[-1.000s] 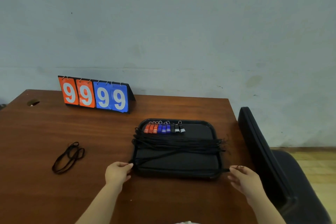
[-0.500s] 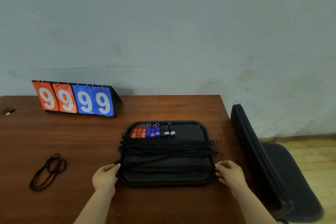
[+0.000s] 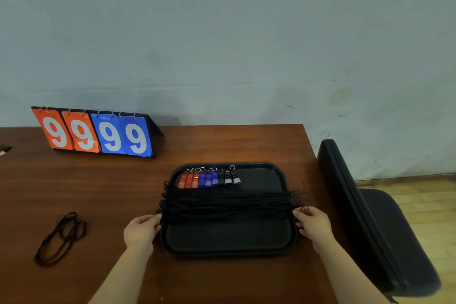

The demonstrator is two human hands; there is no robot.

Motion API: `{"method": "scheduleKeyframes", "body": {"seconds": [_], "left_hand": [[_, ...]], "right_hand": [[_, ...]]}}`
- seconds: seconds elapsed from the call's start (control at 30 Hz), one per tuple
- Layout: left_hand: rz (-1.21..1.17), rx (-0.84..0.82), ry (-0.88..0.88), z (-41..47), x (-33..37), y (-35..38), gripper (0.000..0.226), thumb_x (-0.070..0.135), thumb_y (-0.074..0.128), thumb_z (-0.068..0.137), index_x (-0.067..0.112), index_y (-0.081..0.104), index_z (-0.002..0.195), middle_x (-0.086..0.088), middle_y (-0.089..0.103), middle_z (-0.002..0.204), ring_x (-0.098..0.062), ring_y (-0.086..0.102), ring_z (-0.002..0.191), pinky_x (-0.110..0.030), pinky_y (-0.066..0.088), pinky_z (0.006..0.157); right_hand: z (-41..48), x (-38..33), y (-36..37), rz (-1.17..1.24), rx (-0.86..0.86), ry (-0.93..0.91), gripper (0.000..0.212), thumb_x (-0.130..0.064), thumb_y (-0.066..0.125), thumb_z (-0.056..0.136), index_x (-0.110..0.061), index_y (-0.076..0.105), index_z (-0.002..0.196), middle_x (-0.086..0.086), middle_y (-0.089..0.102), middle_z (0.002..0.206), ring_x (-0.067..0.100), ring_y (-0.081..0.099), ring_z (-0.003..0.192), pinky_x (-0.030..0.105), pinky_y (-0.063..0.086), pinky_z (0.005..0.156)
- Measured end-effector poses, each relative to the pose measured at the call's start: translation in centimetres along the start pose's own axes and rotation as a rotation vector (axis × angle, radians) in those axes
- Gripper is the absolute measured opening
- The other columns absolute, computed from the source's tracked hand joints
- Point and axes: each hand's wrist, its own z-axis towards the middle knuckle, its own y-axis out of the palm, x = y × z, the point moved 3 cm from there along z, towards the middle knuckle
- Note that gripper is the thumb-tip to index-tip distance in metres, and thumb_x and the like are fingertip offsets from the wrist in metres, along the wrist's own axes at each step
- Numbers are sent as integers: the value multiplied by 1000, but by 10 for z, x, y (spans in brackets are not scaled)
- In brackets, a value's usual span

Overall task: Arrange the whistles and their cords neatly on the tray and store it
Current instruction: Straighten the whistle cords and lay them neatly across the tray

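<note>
A black tray [image 3: 228, 242] lies on the brown table in front of me. A row of whistles [image 3: 208, 178], red, blue and black with metal rings, lines its far left edge. Several black cords [image 3: 227, 203] stretch straight across the tray's middle from side to side. My left hand [image 3: 142, 229] pinches the cords' left ends at the tray's left rim. My right hand [image 3: 312, 223] pinches their right ends at the right rim. The front half of the tray is bare.
A flip scoreboard [image 3: 95, 133] showing 9999 stands at the back left. A loose black cord [image 3: 61, 238] lies on the table to the left. A black chair [image 3: 377, 217] stands against the table's right edge. A grey wall rises behind.
Both hands have slid the nearest cords away from me, bunching them into a tight band in the tray's middle. The camera view has shifted right and closer.
</note>
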Motion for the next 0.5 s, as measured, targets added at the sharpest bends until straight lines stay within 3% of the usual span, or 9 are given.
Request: {"method": "scheduleKeyframes", "body": {"seconds": [0.37, 0.5], "left_hand": [[-3, -14, -1, 4, 1, 3, 21, 5, 75, 80, 3, 63, 98, -13, 67, 94, -23, 65, 84, -37, 54, 84], [-31, -18, 1, -2, 2, 1, 25, 8, 76, 80, 2, 62, 100, -10, 64, 85, -22, 64, 82, -35, 54, 82]], "right_hand": [[4, 1, 1, 93, 32, 56, 12, -14, 65, 92, -10, 64, 103, 11, 66, 97, 19, 61, 81, 28, 49, 60], [-1, 1, -5, 118, 86, 42, 20, -15, 63, 93, -10, 60, 112, 11, 64, 103, 20, 60, 82, 29, 49, 61]]}}
